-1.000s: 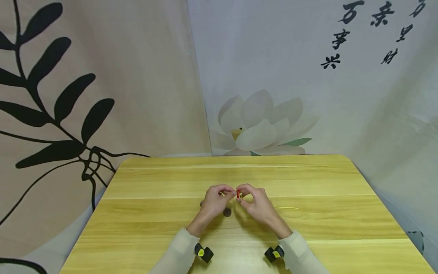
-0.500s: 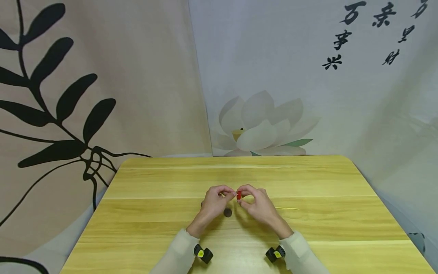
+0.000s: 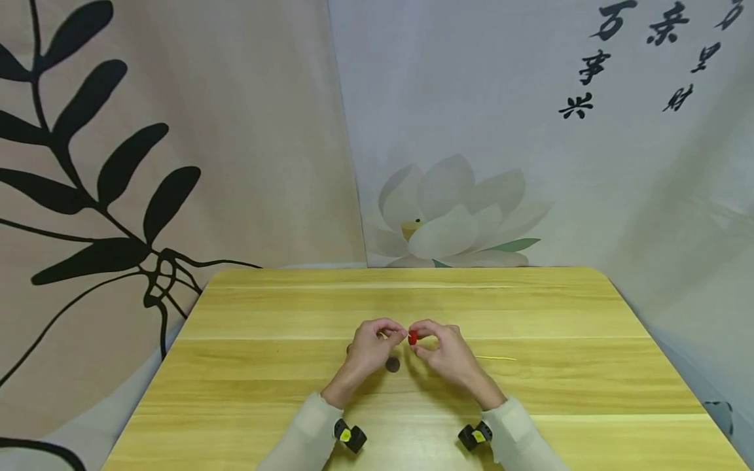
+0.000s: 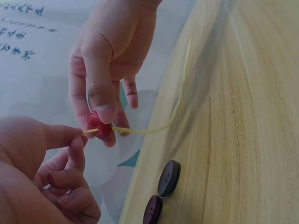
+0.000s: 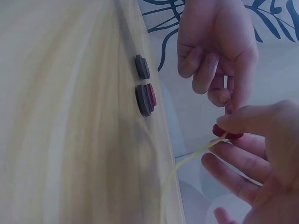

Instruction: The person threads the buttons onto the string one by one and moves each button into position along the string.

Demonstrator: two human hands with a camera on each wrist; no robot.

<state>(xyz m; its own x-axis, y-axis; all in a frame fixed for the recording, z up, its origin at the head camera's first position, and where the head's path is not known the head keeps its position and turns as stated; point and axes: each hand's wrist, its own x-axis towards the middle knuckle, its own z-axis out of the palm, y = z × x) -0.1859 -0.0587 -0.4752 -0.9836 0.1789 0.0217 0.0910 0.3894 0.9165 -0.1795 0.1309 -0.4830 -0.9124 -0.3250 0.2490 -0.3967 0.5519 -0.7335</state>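
A red button (image 3: pixel 413 337) is held up above the table between the two hands. My right hand (image 3: pixel 446 354) pinches it between thumb and fingers. A yellow string (image 4: pixel 154 130) passes through the button, its long end trailing toward the table on the right-hand side. My left hand (image 3: pixel 372 345) pinches the short end of that string beside the button's face, seen closely in the left wrist view. In the right wrist view the red button (image 5: pixel 237 136) is partly covered by the right thumb.
Below the left hand, a dark button (image 3: pixel 393 364) lies on the wooden table (image 3: pixel 294 412). The right wrist view shows a dark button (image 5: pixel 142 66) and a group nearby with a dark button (image 5: pixel 142 101) and a red button (image 5: pixel 152 94). A printed cloth hangs behind the table.
The red button has turned from nearly edge-on to showing more of its face, and it sits slightly farther from the left fingertips. Both hands keep nearly the same place.
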